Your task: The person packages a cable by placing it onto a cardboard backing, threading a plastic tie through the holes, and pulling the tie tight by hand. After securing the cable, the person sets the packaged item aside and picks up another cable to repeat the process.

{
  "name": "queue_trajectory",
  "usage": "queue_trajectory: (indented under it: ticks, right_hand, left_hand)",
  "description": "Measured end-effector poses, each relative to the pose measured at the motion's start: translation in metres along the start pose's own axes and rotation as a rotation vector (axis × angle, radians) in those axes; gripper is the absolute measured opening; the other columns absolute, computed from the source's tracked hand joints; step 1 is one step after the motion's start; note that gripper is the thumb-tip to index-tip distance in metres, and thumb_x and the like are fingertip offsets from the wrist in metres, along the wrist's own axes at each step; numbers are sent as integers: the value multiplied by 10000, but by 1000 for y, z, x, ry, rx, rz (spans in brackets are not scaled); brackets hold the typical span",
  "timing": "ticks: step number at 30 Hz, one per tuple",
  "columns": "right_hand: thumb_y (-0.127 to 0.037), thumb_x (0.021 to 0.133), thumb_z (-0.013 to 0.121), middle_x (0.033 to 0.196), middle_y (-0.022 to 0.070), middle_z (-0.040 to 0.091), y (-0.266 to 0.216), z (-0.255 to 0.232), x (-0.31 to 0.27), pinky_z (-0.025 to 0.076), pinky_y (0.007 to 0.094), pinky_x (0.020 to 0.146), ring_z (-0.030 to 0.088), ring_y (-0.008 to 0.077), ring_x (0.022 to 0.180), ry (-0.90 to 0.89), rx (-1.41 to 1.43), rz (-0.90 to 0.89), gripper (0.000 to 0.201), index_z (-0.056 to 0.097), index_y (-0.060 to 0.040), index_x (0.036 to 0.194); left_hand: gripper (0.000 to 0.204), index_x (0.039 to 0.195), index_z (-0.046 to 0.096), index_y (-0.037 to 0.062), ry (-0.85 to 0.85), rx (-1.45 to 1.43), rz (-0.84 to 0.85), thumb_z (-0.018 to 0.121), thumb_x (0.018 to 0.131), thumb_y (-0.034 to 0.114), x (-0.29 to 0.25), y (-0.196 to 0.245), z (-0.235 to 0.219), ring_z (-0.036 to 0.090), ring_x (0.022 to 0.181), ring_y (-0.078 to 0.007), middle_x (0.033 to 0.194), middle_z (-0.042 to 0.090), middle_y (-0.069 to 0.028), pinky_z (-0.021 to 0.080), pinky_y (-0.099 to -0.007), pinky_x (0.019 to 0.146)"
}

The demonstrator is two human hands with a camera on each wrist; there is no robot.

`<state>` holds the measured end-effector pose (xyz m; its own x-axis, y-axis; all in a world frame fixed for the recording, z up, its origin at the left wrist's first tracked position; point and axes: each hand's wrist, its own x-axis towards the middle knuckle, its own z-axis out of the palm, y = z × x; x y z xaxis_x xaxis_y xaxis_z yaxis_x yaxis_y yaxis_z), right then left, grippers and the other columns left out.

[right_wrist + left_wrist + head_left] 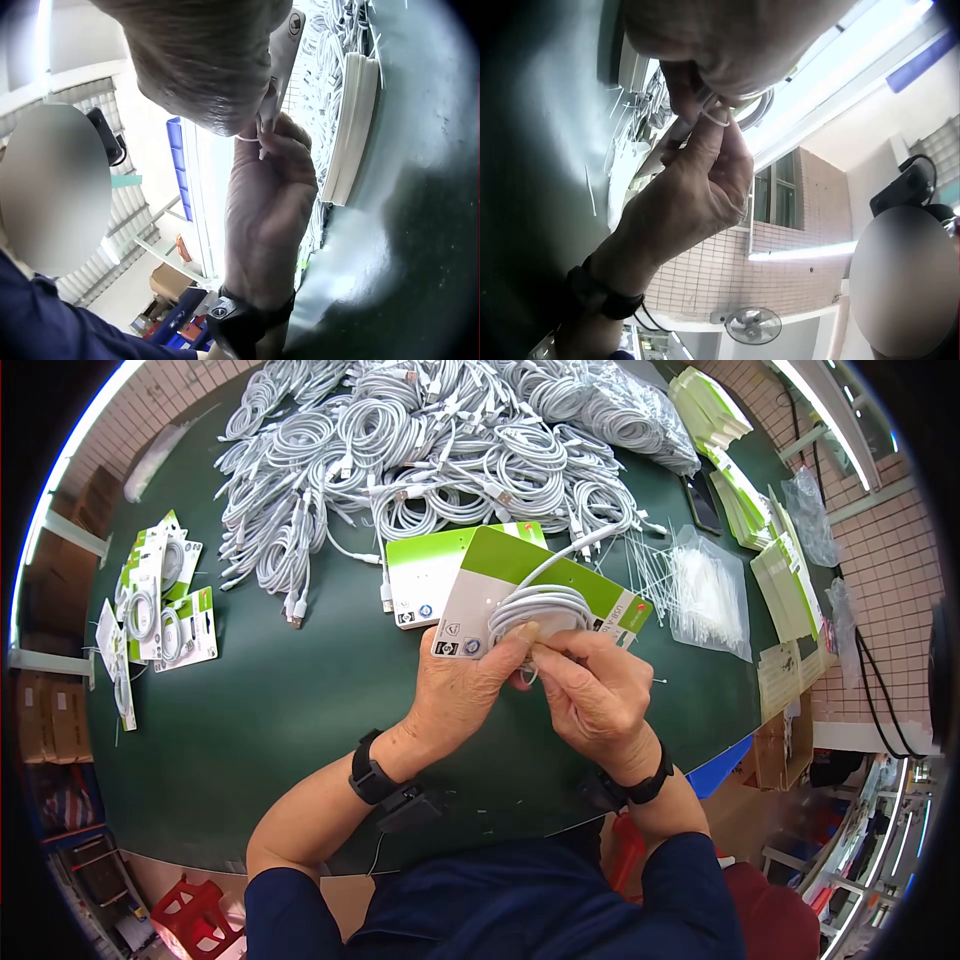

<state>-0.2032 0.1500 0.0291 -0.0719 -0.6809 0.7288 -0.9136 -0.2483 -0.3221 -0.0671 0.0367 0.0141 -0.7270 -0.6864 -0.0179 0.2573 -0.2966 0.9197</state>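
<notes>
A coiled white cable (540, 612) lies against a green and white card (485, 565) in the head view. The left hand (455, 680) grips the card and coil at their lower left, its thumb on the coil. Fingers of the right hand (600, 690) pinch a thin white tie (530, 674) at the coil's lower edge. In the left wrist view the tie (715, 118) forms a small loop by the right hand's (682, 195) fingertips. The right wrist view shows the left hand (266, 210) with its fingertips at the card's (283, 60) edge.
Many coiled cables (400, 440) are heaped at the back. A card stack (410, 575) lies behind the held card. Finished-looking carded cables (160, 600) are at the left. White ties (708, 595) in a bag, a phone (702, 503) and more cards (785, 585) are at the right.
</notes>
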Motion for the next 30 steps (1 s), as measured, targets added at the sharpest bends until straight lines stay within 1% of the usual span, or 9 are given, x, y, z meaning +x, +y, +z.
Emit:
queue_trajectory:
  ticks: [5,9,12,14,16,19,22,25,30]
  right_hand:
    - [44,734,832,922,59,716,0,0,4,564,328,592,717,230,718,-12,55,98,283,758,-59,987]
    - [33,764,846,938,74,737,14,2,3,570,321,607,732,229,752,15,159,46,281,757,-56,1016]
    - [45,800,833,956,92,739,16,-10,4,553,295,594,708,190,717,145,161,91,240,754,-49,1006]
    - [57,870,792,957,81,729,34,-19,1,530,260,599,659,121,713,318,136,109,198,736,-39,1034]
    - [17,952,734,959,57,710,43,-21,1,516,235,627,613,74,736,526,317,345,131,710,-23,1074]
    - [-21,1008,674,981,31,698,66,-29,-6,533,228,669,622,68,764,620,697,726,109,690,-11,1115]
    - [-94,1008,696,1014,33,704,76,-22,-16,564,229,719,665,104,775,250,1258,991,187,674,-10,1175]
    - [-153,960,770,1080,30,707,54,-19,-62,588,262,821,703,147,891,37,1454,1264,346,647,-18,1254]
    - [-157,953,776,1093,33,705,47,-23,-73,585,268,835,700,149,909,-69,1412,1207,358,646,-19,1257]
  left_hand:
    - [215,1145,695,-25,-1,-4,0,736,980,107,0,1,0,667,698,-94,943,729,-59,550,-237,570]
    - [234,1173,675,-28,33,-12,14,730,981,95,5,-4,-1,685,723,-106,969,728,-76,559,-243,552]
    - [262,1213,647,-19,50,-40,-11,715,987,94,9,-1,-3,692,732,-121,1006,718,-87,567,-248,542]
    - [279,1236,631,-9,45,-71,-42,707,991,99,10,4,-3,691,732,-128,1021,709,-90,568,-250,535]
    - [296,1255,616,-3,26,-103,-73,702,993,106,9,10,-2,688,730,-132,1029,703,-91,567,-253,529]
    - [315,1268,602,0,-11,-145,-118,704,994,115,5,18,5,683,725,-133,1028,701,-90,561,-256,523]
    - [318,1265,602,-2,-30,-159,-147,711,989,114,1,21,11,679,718,-132,1021,702,-92,558,-258,524]
    - [309,1246,612,-5,-65,-141,-142,722,982,113,-1,16,9,671,700,-130,1002,701,-90,556,-257,530]
    - [285,1194,652,-23,-103,-75,-104,752,967,119,-2,15,6,652,666,-114,942,702,-75,561,-257,549]
